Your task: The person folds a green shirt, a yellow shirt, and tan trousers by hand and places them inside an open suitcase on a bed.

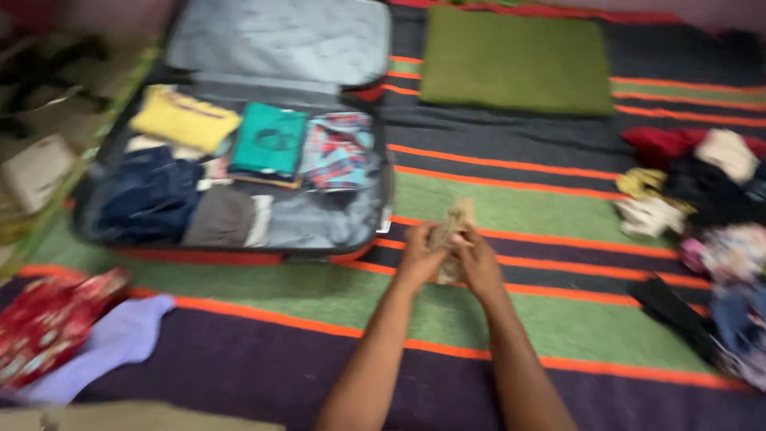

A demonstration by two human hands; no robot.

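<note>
1. Two bare forearms reach forward from the bottom edge of the view over a striped blanket point(495, 203) of green, dark purple and orange bands.
2. The left hand point(418, 257) and the right hand point(482, 267) meet near the middle of the view, side by side and almost touching.
3. Both hands close on a small beige piece of cloth point(453, 226), bunched between them. The picture is blurred, so the single fingers cannot be told apart, but both hands appear curled around the cloth.
4. The cloth stands roughly upright, its long axis running away from the person. Its top sticks out above the fingers and a lower end shows beneath the hands.
5. Neither hand is clearly nearer to the cloth; it sits between them, the left hand on its left side, the right hand on its right side.
6. An open suitcase point(381, 179) lies just beyond and to the left of the hands, nearer the left hand. Inside lie folded clothes, among them a yellow piece point(185, 118), a teal piece point(269, 142) and a dark blue piece point(148, 195).
7. A loose pile of mixed clothes point(710, 199) lies well apart on the right.
8. A green mat point(515, 60) lies at the far side, and a red patterned cloth point(48, 323) lies at the near left.
</note>
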